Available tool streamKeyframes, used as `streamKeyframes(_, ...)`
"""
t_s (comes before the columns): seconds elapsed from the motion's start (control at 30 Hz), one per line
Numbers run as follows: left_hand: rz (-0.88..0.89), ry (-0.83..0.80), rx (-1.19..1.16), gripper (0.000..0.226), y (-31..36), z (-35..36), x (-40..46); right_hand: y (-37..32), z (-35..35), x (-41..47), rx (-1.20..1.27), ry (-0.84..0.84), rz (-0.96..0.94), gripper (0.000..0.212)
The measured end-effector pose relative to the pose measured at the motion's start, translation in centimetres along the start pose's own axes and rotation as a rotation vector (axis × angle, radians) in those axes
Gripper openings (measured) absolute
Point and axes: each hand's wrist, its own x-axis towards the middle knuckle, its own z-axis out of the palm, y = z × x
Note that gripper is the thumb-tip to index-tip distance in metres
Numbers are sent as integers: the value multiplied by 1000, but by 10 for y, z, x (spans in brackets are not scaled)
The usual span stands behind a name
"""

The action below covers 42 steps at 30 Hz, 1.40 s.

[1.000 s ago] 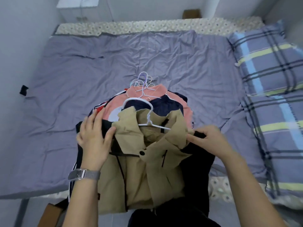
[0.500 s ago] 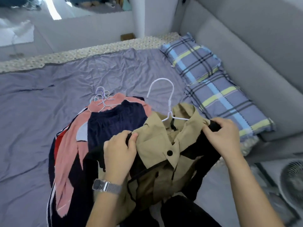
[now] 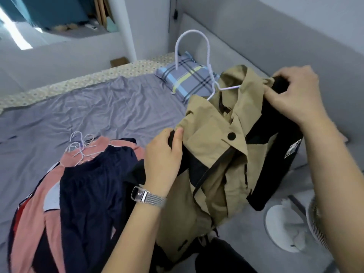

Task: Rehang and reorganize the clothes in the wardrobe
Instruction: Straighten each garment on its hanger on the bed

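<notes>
Both hands grip a tan jacket [image 3: 216, 154] above a wrinkled lilac bedsheet [image 3: 98, 107], plaid pillow [image 3: 187, 79] beyond

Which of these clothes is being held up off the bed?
The tan and black jacket, on a white hanger, gripped by both hands. The pink and navy clothes lie piled on the bed.

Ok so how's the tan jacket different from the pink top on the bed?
The tan jacket is held up by both hands, left hand and right hand, while the pink top lies flat on the bed. The jacket has black panels; the top is partly covered by a navy garment. Both carry white hangers.
</notes>
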Motion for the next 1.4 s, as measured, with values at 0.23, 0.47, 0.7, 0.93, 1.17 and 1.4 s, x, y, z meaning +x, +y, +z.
streamKeyframes(0.23,-267,-85,71,24,-63,136,42,129,153,32,-11,-369,7,57)
streamKeyframes(0.47,-347,-53,693,41,-113,173,160,150,279,122,25,-626,-51,47)
streamKeyframes(0.7,-619,-130,347,19,-199,197,244,142,415,153,-233,-1004,-69,51)
streamKeyframes(0.93,-605,-67,253,35,-223,156,179,58,462,85,-80,-1255,-183,58)
streamKeyframes(1.17,-893,-9,251,30,-287,12,78,-120,480,5,174,-1531,-369,31)
streamKeyframes(1.4,-947,65,179,29,-357,-103,3,-258,533,-61,59,-1316,-494,65)
